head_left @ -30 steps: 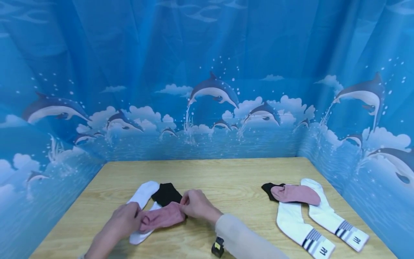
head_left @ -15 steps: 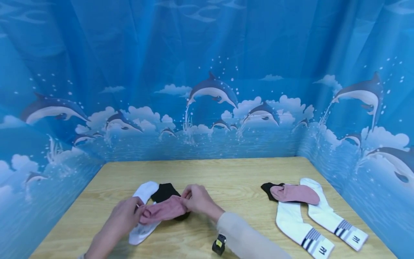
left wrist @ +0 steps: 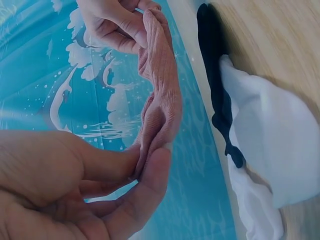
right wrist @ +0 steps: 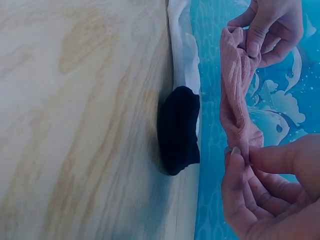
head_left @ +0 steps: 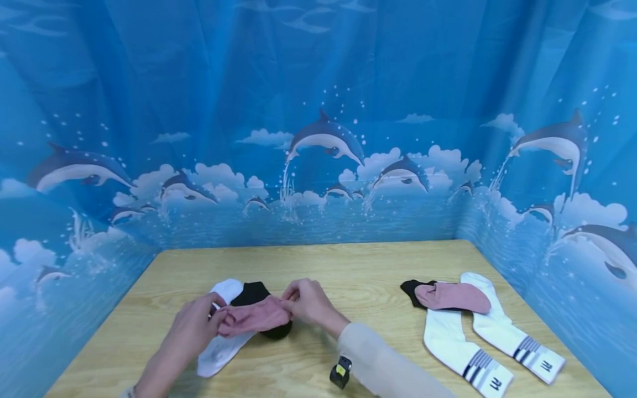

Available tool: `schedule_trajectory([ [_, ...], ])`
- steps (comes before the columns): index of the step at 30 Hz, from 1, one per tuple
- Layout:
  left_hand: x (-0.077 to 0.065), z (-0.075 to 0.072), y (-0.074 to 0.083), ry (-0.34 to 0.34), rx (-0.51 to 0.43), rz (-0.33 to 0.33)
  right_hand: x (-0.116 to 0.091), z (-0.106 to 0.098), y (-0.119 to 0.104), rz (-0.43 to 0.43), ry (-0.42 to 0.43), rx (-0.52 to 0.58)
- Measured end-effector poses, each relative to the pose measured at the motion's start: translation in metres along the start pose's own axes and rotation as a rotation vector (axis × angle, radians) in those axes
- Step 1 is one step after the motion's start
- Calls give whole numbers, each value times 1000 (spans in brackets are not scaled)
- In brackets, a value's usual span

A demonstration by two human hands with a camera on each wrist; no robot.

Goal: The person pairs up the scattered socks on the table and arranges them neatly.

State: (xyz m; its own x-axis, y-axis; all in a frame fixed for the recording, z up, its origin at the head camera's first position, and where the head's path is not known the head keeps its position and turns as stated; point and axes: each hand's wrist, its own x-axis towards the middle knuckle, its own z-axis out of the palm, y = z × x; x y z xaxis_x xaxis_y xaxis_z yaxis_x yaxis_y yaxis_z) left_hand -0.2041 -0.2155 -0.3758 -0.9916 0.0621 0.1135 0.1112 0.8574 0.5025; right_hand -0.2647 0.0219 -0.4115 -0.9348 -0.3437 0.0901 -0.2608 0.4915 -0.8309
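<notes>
A pink ribbed sock (head_left: 256,316) is stretched between my two hands, held above the table. At its left end my left hand (head_left: 191,326) pinches it between thumb and fingers, as the left wrist view also shows at the near end of the sock (left wrist: 162,85). My right hand (head_left: 311,304) pinches the other end, seen close in the right wrist view around the sock (right wrist: 234,90). Below the pink sock lie a black sock (head_left: 251,293) and white socks (head_left: 221,354), partly covered by it and by my left hand.
To the right on the wooden table (head_left: 358,276) lie two white striped socks (head_left: 450,337), with another pink sock (head_left: 455,297) and a black sock (head_left: 412,290) across their upper parts. A blue dolphin-print curtain (head_left: 318,210) stands behind the table.
Both hands have lifted the pink sock upward and slightly away from the socks beneath, uncovering more of the black sock's lower end. The socks on the right have stayed put.
</notes>
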Motion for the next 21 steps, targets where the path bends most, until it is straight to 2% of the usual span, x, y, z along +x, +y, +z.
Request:
schedule_trajectory([
  [15, 11, 1, 12, 16, 11, 13, 3, -15, 1, -27, 34, -77],
  [21, 16, 1, 18, -11, 0, -7, 4, -19, 0, -13, 24, -62],
])
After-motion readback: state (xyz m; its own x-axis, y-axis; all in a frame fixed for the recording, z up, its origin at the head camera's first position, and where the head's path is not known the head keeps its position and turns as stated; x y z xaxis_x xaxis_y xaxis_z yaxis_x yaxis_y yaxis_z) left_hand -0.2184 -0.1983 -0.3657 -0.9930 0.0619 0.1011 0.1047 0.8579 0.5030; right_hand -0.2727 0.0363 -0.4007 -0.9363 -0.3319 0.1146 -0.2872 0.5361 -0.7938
